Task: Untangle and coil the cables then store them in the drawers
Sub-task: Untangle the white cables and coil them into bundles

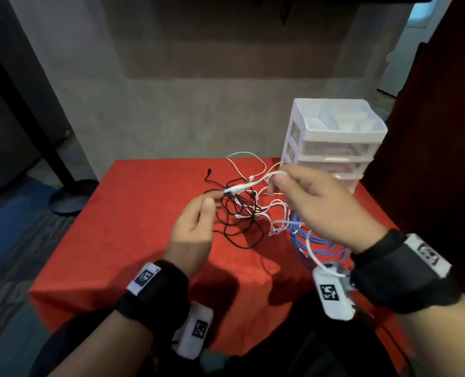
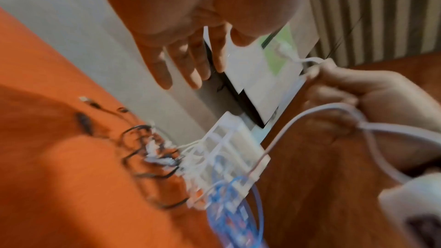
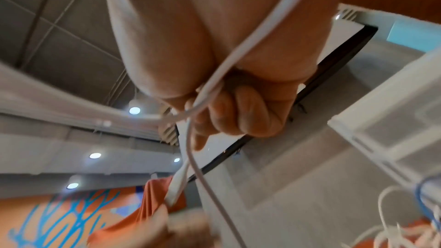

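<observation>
Cables (image 1: pixel 242 210) sit tangled under both hands; right hand (image 1: pixel 315 202) pinches the white cable (image 1: pixel 256 182), whose plug points left toward the loose-fingered left hand (image 1: pixel 193 227).

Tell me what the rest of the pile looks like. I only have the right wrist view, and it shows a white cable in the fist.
Observer: The white cable pinched by the right hand runs down into a tangle with a black cable on the red cloth.
Operator: Is the left hand holding anything?
Observer: No. The left hand has loose fingers and grips nothing.
Operator: Where's the blue one?
Observer: The blue cable lies looped on the cloth beneath the right wrist, in front of the drawer unit.
</observation>
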Demonstrator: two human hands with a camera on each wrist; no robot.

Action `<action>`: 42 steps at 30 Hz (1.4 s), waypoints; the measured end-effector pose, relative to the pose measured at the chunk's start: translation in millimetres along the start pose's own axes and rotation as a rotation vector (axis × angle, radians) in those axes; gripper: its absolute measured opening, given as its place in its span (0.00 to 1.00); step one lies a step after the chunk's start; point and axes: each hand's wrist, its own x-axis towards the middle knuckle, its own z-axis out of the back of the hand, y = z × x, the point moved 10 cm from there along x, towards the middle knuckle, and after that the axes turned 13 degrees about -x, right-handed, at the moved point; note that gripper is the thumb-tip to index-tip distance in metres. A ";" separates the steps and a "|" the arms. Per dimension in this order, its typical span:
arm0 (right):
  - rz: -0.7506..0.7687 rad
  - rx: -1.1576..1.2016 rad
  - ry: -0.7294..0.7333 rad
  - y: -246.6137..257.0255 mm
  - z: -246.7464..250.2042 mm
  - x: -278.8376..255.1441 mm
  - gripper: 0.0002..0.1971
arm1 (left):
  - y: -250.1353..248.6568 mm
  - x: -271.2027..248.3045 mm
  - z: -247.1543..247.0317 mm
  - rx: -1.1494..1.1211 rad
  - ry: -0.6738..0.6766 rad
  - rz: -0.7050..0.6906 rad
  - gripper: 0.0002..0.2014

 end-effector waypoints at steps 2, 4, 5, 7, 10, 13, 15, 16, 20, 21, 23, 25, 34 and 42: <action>0.069 -0.092 0.094 13.1 -34.7 -8.8 0.14 | -37.4 -7.7 -6.8 -0.070 0.011 -0.072 0.19; 0.129 -0.145 0.133 25.0 -60.3 -17.2 0.14 | -60.1 -19.1 -19.1 0.059 0.118 -0.102 0.19; 0.140 -0.138 0.132 29.8 -68.1 -20.8 0.14 | -59.3 -27.0 -25.6 0.139 0.188 -0.069 0.18; 0.148 -0.087 0.105 38.2 -75.8 -25.8 0.14 | -51.6 -39.2 -27.3 0.225 0.248 -0.004 0.18; 0.138 -0.099 0.093 39.8 -82.5 -36.5 0.12 | -48.6 -49.1 -8.7 0.333 0.209 -0.014 0.19; 0.097 -0.165 0.130 22.5 -89.4 -57.3 0.10 | -48.9 -51.1 25.7 0.230 0.076 0.043 0.19; 0.061 -0.178 0.140 3.9 -91.3 -74.6 0.10 | -46.6 -55.5 60.8 0.083 -0.106 0.080 0.20; 0.036 -0.161 0.146 -5.2 -91.8 -82.6 0.11 | -41.3 -60.6 75.7 -0.022 -0.190 0.122 0.20; -0.105 0.037 0.143 -27.4 -97.8 -104.7 0.12 | -12.2 -87.7 82.9 -0.411 -0.300 0.325 0.18; -0.138 0.071 0.116 -28.5 -98.0 -106.3 0.12 | -6.7 -93.5 79.3 -0.450 -0.301 0.358 0.18; -0.182 0.134 0.067 -26.9 -97.9 -107.2 0.12 | 3.7 -101.8 66.7 -0.599 -0.263 0.441 0.20; -0.230 0.289 0.023 -24.4 -98.6 -105.9 0.12 | 9.9 -107.9 45.6 -0.767 -0.150 0.564 0.23; -0.375 0.617 -0.101 -27.6 -104.9 -89.5 0.13 | 14.6 -131.2 -19.2 -0.554 0.191 0.653 0.24; -0.399 0.480 -0.298 -36.8 -82.5 -87.2 0.12 | 0.1 -129.4 -34.2 -0.343 0.306 0.489 0.13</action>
